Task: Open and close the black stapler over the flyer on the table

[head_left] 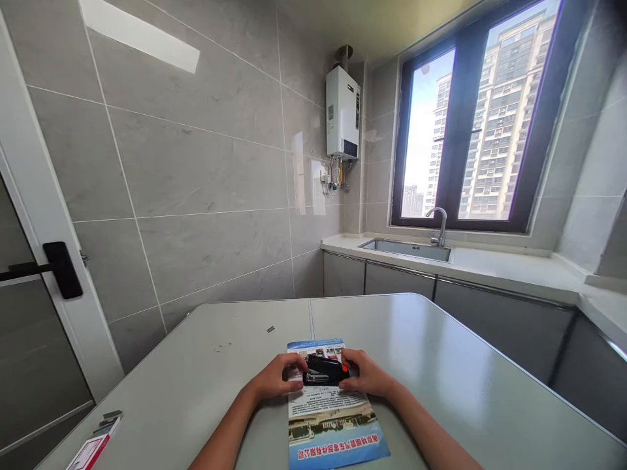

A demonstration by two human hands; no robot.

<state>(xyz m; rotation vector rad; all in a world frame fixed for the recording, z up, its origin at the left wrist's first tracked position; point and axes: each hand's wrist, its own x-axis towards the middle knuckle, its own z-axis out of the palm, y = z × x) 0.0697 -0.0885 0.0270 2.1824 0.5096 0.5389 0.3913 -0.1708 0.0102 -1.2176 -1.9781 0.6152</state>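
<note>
A black stapler [324, 371] with an orange-red end lies across a printed blue leaflet [329, 418] on a pale grey table [441, 378]. My left hand [277, 376] curls round the stapler's left end. My right hand [365, 372] grips its right end, by the orange part. Both hands rest on the leaflet. The leaflet lies flat, its near edge reaching towards me.
A tiny dark staple-like bit [270, 329] lies on the table beyond the leaflet. A red and white packet [93, 447] sits at the near left corner. Beyond are a counter with a sink [406, 249] and tap [439, 225], a window, a wall boiler [343, 112] and a door handle [61, 269].
</note>
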